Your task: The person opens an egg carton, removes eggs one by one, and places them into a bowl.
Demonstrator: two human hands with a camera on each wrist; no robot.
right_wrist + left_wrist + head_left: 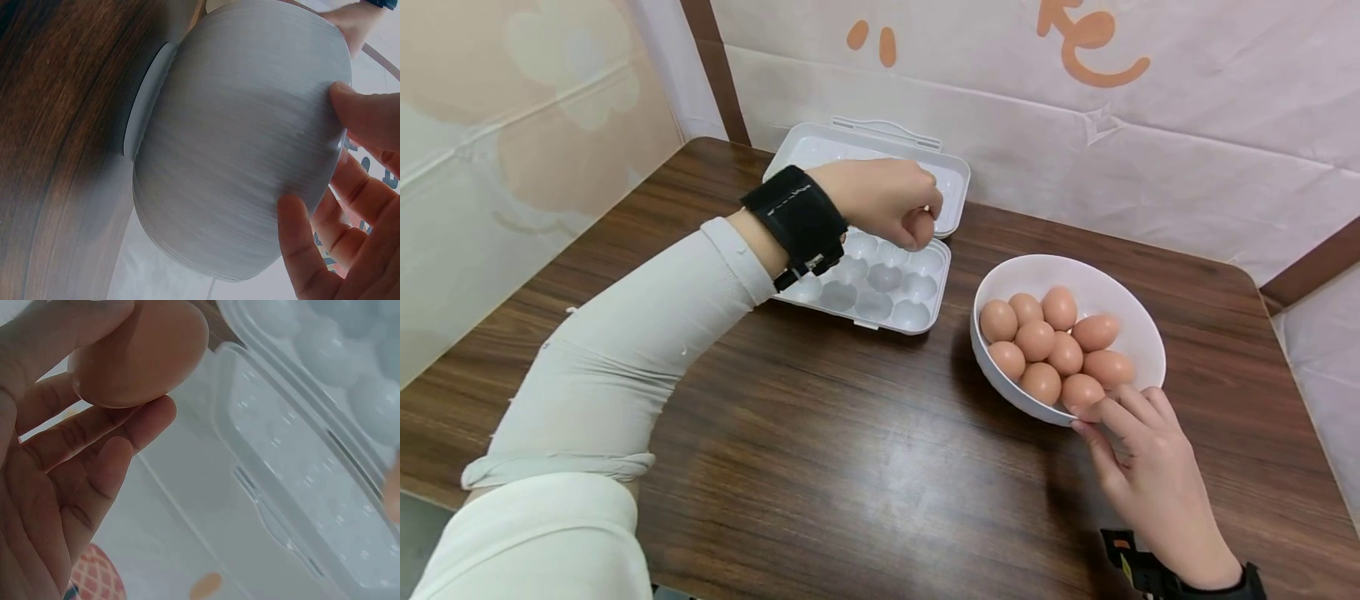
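Brown wood grain runs across the table [820,467] in the head view. My left hand [883,200] hangs over the far right corner of the open white egg tray [880,287], fingers curled round one brown egg [920,227], held just above the cups. The tray's lid [820,150] lies flat behind it, against the wall. To the right stands a white bowl [1138,325] with a heap of brown eggs [1052,346]. My right hand [1150,467] rests at the bowl's near rim, fingers fairly straight and spread, fingertips touching the rim and the nearest egg; it grips nothing.

Left wrist view: egg [140,353] close up, pinched between thumb and fingertips [153,419], palm open below it. Translucent tray plastic [300,462] sits just beyond; rounded cups show at upper right.

Right wrist view: bowl [237,144] seen from outside and low, its foot ring on the table [62,125]. My thumb [369,115] and one fingertip [300,244] press on the bowl's outer wall near the rim, the other fingers loosely spread behind.
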